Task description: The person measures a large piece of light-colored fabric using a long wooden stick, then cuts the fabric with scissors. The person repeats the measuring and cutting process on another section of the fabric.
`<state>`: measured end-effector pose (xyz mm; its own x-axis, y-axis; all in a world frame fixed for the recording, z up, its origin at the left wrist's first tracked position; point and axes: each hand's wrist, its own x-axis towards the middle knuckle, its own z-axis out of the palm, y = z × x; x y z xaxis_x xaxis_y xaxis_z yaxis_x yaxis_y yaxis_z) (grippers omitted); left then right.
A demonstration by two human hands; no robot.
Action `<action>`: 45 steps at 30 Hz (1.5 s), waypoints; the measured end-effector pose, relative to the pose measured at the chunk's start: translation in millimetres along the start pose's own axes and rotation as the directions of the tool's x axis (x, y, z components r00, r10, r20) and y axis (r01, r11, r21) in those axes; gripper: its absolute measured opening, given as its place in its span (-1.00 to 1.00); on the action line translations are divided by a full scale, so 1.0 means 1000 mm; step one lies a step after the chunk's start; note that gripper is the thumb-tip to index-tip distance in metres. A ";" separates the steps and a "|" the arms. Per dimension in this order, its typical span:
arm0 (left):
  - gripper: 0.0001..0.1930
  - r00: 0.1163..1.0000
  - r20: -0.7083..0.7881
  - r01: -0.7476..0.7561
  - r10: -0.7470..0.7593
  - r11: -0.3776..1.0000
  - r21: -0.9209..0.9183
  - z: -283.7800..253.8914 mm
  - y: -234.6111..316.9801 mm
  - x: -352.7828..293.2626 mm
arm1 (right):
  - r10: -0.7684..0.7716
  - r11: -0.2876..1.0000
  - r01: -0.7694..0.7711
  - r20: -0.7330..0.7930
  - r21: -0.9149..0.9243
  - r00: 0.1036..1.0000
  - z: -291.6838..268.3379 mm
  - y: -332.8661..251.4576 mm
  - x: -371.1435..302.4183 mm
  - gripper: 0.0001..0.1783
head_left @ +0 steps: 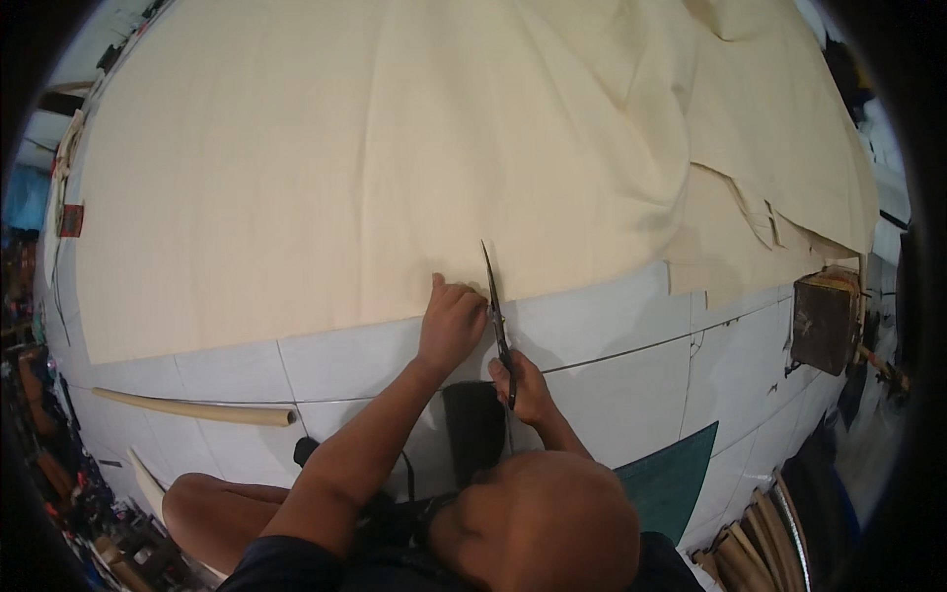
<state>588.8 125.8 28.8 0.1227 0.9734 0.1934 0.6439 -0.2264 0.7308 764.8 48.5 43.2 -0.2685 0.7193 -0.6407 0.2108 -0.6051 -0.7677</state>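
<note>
A large cream sheet of material [266,178], cloth or thin leather, is spread over the tiled floor, its near edge in front of me. At that edge my left hand [456,318] is closed, its fingers bent at the sheet's border; the fingertips are partly hidden. Just right of it, my right hand [528,387] grips the handles of dark scissors [496,314]. Their long blades point away from me, crossing the border with the tips over the sheet. How far the blades are apart cannot be made out.
Cut pieces of the cream material [725,261] lie at the right, near a dark brown block [827,318]. A cardboard tube [197,407] is on the floor at left. A green sheet [666,483] and several brown rolls [755,538] are at the lower right.
</note>
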 end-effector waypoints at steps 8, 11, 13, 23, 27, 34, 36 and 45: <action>-0.88 0.999 -0.049 -0.012 0.013 1.000 0.016 0.002 -0.001 0.000 | -0.066 0.996 0.059 -0.108 -0.068 0.992 0.002 0.006 0.034 -0.48; -0.86 0.999 -0.026 -0.021 0.022 0.999 0.030 -0.001 -0.004 0.000 | -0.038 0.992 0.019 -0.154 -0.128 0.987 0.005 0.003 0.032 -0.48; -0.83 1.000 -0.013 -0.021 0.021 0.999 0.025 -0.001 -0.003 0.000 | 0.013 0.986 -0.041 -0.169 -0.162 0.986 0.006 -0.007 0.026 -0.44; -0.46 0.941 0.336 -0.130 -0.049 0.863 0.488 -0.017 0.014 -0.025 | -0.081 0.993 0.067 -0.162 -0.093 0.983 0.008 -0.024 0.059 -0.44; -0.43 0.913 0.395 -0.101 -0.101 0.882 0.460 -0.018 0.026 -0.026 | -0.100 0.995 0.092 -0.181 -0.050 0.978 0.011 -0.030 0.070 -0.44; -0.38 0.892 0.442 -0.120 -0.089 0.898 0.423 -0.027 0.027 -0.026 | -0.192 0.972 0.153 -0.234 -0.175 0.953 0.014 -0.034 0.067 -0.42; -0.37 0.883 0.459 -0.124 -0.102 0.891 0.436 -0.024 0.024 -0.031 | -0.214 0.962 0.161 -0.237 -0.221 0.948 0.011 -0.044 0.063 -0.42; -0.34 0.877 0.471 -0.119 -0.099 0.904 0.411 -0.019 0.017 -0.031 | -0.145 0.989 0.133 -0.216 -0.069 0.965 0.006 -0.064 0.112 -0.42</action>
<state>581.2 90.6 47.8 0.3995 0.8921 -0.2112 0.8779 -0.3060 0.3683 715.6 165.1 20.6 -0.0866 0.8561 -0.5094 0.2380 -0.4788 -0.8451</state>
